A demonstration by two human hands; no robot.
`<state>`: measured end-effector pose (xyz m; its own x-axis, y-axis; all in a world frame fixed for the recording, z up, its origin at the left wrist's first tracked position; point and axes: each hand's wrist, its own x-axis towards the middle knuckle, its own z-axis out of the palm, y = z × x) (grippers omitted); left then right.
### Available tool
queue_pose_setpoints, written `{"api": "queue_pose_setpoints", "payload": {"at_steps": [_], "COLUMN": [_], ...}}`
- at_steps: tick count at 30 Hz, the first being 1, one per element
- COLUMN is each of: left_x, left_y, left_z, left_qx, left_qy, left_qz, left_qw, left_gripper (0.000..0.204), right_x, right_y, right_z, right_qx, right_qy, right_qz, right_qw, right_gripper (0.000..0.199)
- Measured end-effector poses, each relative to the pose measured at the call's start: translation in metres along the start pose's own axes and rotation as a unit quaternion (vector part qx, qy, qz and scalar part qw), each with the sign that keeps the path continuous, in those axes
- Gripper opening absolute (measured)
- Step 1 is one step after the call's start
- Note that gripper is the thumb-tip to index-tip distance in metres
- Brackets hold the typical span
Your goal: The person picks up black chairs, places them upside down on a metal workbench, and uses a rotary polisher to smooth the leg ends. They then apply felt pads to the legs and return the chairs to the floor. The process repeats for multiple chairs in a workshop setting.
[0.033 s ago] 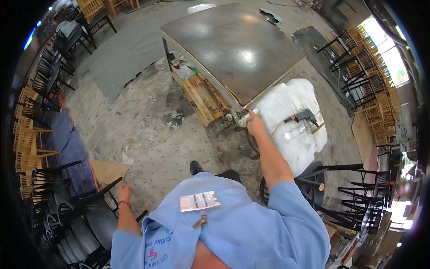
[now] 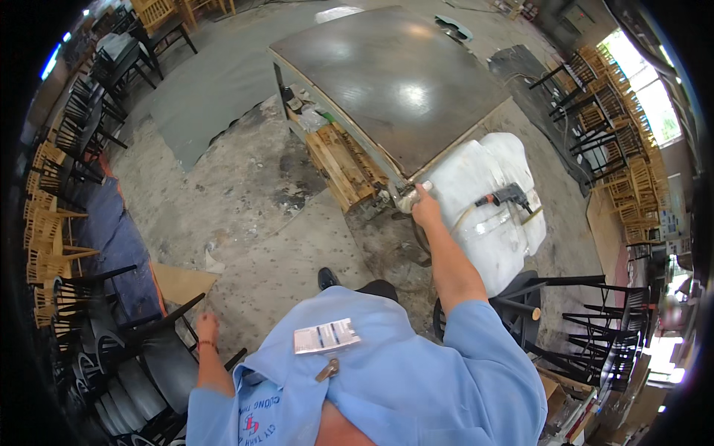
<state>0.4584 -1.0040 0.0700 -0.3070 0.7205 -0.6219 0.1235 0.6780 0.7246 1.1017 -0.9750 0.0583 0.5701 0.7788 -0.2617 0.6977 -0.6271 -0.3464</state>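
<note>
My right hand [image 2: 426, 209] is closed at the near corner of a large dark-topped table [image 2: 394, 82]. A small whitish piece [image 2: 427, 185] shows at its fingers; what it grips there is too small to make out. Beside this hand lies a white plastic-wrapped bundle [image 2: 461, 182], with a dark power drill [image 2: 506, 195] resting on it and a hose or cord trailing toward the corner. My left hand [image 2: 207, 328] hangs low at my side, its fingers curled and nothing visible in them, near stacked black chairs [image 2: 167, 364].
Wooden pieces [image 2: 338, 167] sit under the table's left side. A round black stool [image 2: 517, 293] and more black chairs [image 2: 610, 327] crowd the right. Light wooden chairs [image 2: 48, 230] line the left, by a blue sheet [image 2: 115, 238]. Cardboard [image 2: 182, 282] lies on the floor.
The whole view has shifted very slightly. My hands, the table and the drill stay in the same places relative to each other.
</note>
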Motion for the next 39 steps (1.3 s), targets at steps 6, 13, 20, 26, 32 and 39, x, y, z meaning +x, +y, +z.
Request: {"api": "queue_pose_setpoints", "payload": {"at_steps": [6, 13, 20, 26, 32, 39], "left_x": [-0.037, 0.009, 0.135, 0.249, 0.287, 0.312], "left_y": [-0.078, -0.084, 0.04, 0.196, 0.261, 0.236], "left_z": [-0.022, 0.019, 0.069, 0.07, 0.053, -0.03], "left_qx": [0.679, 0.452, 0.261, 0.223, 0.182, 0.131], "left_qy": [-0.123, -0.153, -0.146, -0.12, -0.082, -0.1], "left_qz": [0.259, 0.024, -0.046, 0.038, 0.015, -0.2], "left_qw": [0.675, 0.879, 0.953, 0.967, 0.98, 0.966], "left_gripper": [0.024, 0.026, 0.04, 0.052, 0.051, 0.048], "right_x": [0.015, 0.021, 0.048, 0.062, 0.054, 0.037], "right_y": [-0.009, 0.02, 0.0, -0.006, -0.027, -0.025], "right_z": [0.034, 0.054, 0.07, 0.052, 0.055, 0.036], "right_qx": [0.0, 0.19, 0.212, 0.416, 0.438, -0.226], "right_qy": [0.073, 0.212, 0.223, 0.144, 0.173, 0.134], "right_qz": [0.005, 0.053, 0.237, 0.323, 0.378, 0.273], "right_qw": [0.997, 0.957, 0.922, 0.838, 0.797, 0.926], "right_gripper": [0.072, 0.071, 0.054, 0.052, 0.041, 0.033]}}
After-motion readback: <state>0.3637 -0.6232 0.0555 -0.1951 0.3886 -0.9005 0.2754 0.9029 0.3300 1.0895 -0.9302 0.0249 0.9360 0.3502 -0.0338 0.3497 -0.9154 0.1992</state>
